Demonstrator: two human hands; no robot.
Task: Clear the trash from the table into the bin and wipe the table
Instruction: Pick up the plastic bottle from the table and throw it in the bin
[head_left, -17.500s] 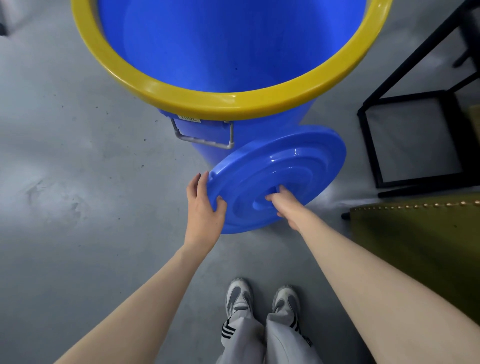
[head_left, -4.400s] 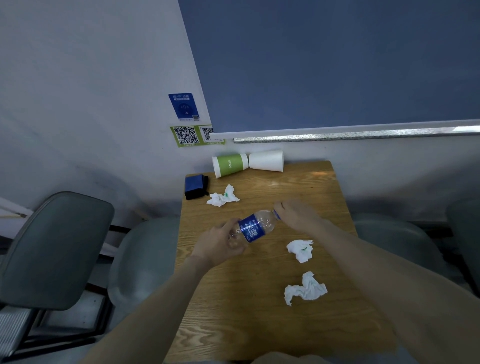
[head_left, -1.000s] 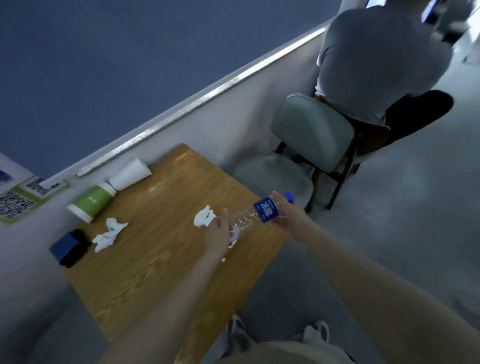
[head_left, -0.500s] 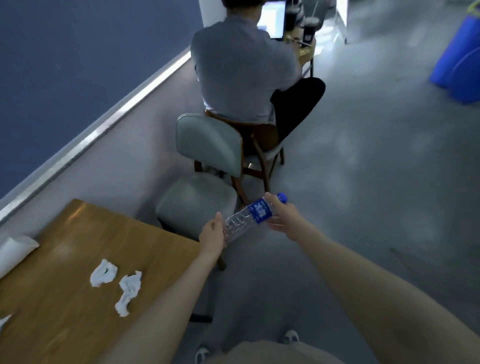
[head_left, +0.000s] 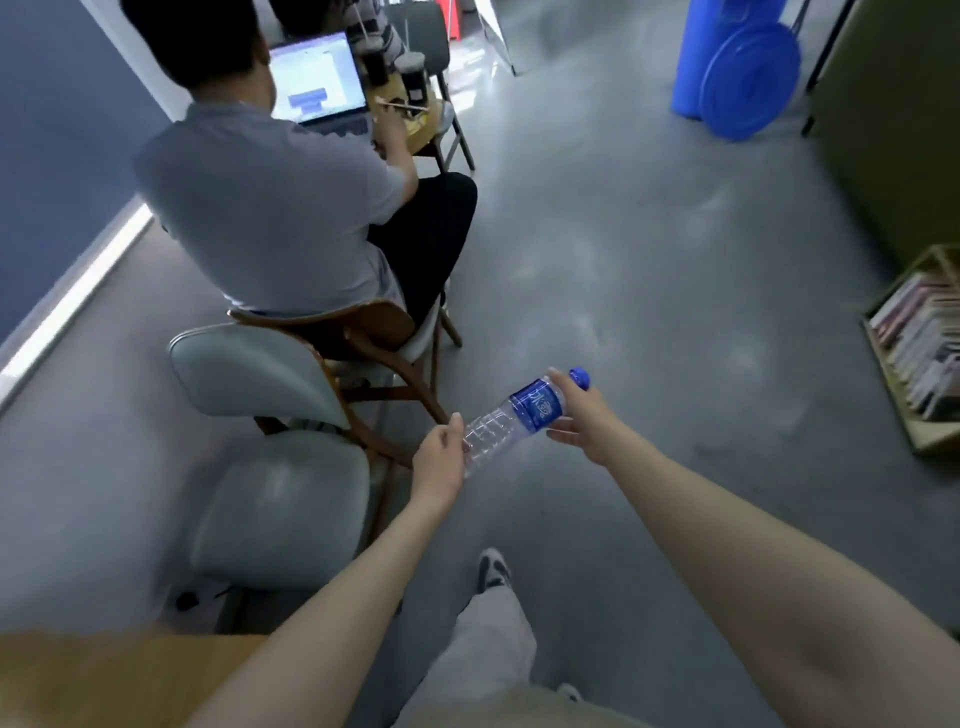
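An empty clear plastic bottle (head_left: 511, 423) with a blue label and blue cap is held level over the floor between both hands. My left hand (head_left: 439, 460) grips its base end. Around its neck end, just below the cap, my right hand (head_left: 579, 421) is curled. The blue bin (head_left: 693, 57) stands far off at the top right, with its round blue lid (head_left: 748, 80) leaning against it. Only a corner of the wooden table (head_left: 104, 675) shows at the bottom left; the tissues and cups on it are out of view.
A grey-cushioned chair (head_left: 275, 467) stands just left of my hands. Behind it a person in a grey shirt (head_left: 270, 208) sits at a small table with a laptop. An olive cabinet and a low shelf of books (head_left: 924, 348) line the right side. Grey floor lies between me and the bin.
The view has turned right, away from the table: the tissues have left the frame and the bin with its lid has come into sight. Both hands keep hold of the bottle.
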